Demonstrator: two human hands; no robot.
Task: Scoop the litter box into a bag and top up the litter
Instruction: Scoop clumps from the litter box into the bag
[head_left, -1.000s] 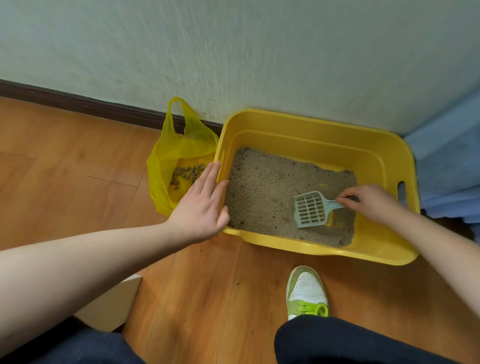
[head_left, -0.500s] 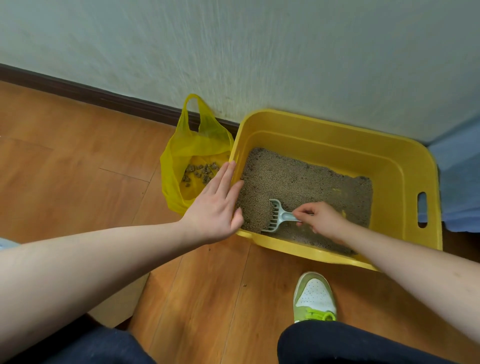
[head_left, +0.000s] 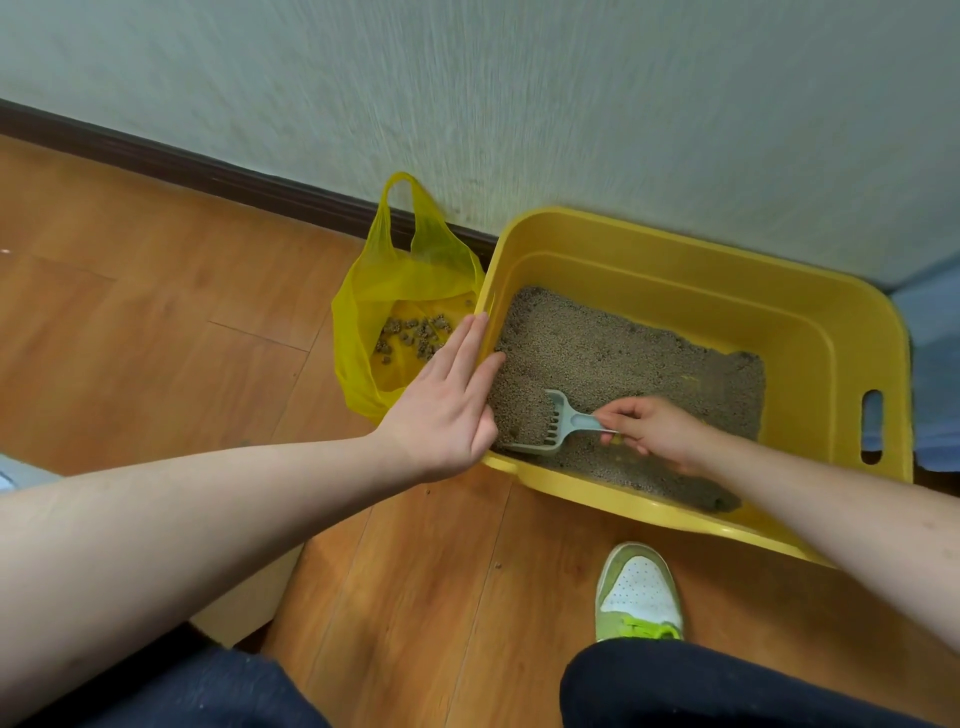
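A yellow litter box (head_left: 831, 332) stands against the wall with grey-brown litter (head_left: 613, 353) spread over its floor. My right hand (head_left: 654, 431) grips the handle of a pale slotted scoop (head_left: 550, 426), whose head is full of litter at the box's front left corner. My left hand (head_left: 447, 405) presses flat, fingers straight, against the box's left rim. A yellow plastic bag (head_left: 374, 306) stands open just left of the box, holding several dark clumps (head_left: 415, 332).
The box sits on a wood floor (head_left: 156, 338) along a pale wall with a dark baseboard (head_left: 208, 171). My green and white shoe (head_left: 639, 592) is in front of the box. Blue fabric (head_left: 930, 332) lies at the right edge.
The scoop has swept from the right side of the litter to the front left corner and filled with litter. My left hand has stayed on the box's left rim.
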